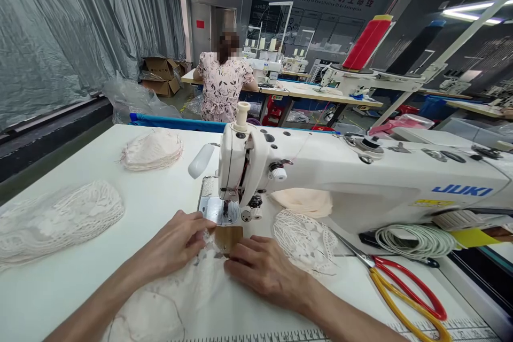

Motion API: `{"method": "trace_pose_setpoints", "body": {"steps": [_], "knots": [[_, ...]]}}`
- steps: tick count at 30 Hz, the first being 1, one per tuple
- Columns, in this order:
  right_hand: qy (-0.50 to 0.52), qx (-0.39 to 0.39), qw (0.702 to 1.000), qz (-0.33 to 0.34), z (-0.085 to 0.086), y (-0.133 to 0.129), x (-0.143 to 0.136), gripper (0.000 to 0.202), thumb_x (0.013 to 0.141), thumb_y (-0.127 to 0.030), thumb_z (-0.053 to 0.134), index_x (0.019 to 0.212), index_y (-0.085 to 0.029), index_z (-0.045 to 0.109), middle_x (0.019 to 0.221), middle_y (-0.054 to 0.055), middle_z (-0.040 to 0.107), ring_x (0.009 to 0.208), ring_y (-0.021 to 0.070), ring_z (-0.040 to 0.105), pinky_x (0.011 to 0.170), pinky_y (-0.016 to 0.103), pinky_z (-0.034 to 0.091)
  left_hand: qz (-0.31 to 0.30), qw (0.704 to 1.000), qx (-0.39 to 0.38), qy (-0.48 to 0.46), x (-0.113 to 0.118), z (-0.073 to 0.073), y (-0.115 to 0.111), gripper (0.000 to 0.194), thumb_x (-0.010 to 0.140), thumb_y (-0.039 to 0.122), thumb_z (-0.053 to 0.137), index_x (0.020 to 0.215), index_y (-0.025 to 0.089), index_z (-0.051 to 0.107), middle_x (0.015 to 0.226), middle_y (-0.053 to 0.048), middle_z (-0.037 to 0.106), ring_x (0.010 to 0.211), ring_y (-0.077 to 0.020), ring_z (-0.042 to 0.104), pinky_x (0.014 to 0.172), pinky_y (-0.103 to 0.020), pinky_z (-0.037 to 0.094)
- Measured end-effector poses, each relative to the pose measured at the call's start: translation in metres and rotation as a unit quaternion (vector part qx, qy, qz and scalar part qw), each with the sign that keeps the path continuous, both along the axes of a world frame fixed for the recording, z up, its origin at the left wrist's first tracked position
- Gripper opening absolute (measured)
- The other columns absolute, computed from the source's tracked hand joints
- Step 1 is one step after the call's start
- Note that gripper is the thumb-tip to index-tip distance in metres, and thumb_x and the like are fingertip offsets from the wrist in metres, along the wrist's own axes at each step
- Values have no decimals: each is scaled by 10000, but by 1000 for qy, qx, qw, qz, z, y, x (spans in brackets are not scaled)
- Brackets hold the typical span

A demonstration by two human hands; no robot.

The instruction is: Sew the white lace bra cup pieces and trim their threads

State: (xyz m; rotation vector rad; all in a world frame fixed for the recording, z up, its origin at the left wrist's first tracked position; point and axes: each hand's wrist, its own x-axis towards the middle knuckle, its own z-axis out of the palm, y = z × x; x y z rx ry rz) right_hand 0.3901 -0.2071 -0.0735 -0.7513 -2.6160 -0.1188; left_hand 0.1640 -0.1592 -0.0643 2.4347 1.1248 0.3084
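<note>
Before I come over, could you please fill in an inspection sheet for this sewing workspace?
Surface: white table with a ruler scale along the near edge.
Work pieces: sheer pale fabric before the sewing machine; left lace stack, right lace stack.
Clutter: scissors with red and yellow handles, right of the hands.
Hands: left hand and right hand on the fabric; grip unclear.
Cables: coiled pale cord beside the scissors; its kind unclear.
Surroundings: person facing away at another table; cardboard boxes near the curtain.

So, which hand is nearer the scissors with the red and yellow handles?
Right. The right hand is just left of the scissors; the left hand is farther left, beyond the right one.
</note>
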Motion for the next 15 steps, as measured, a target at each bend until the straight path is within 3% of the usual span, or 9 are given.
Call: {"method": "trace_pose_setpoints", "body": {"steps": [9, 15], "knots": [[22, -11, 1000, -5, -2, 2, 0, 139, 909, -121, 447, 889, -153, 581, 1034, 22, 640, 696, 117, 531, 570, 241, 402, 11, 999, 29, -20, 0, -11, 8, 259, 903, 217, 388, 1105, 256, 545, 818, -4, 555, 771, -184, 536, 703, -292, 449], [19, 17, 999, -34, -5, 6, -2, 137, 911, -113, 445, 865, -164, 562, 960, 22, 662, 756, 128, 578, 565, 237, 399, 36, 997, 66, -32, 4, -20, 13, 321, 902, 217, 409, 1207, 279, 490, 871, -5, 570, 794, -190, 531, 714, -300, 455]]}}
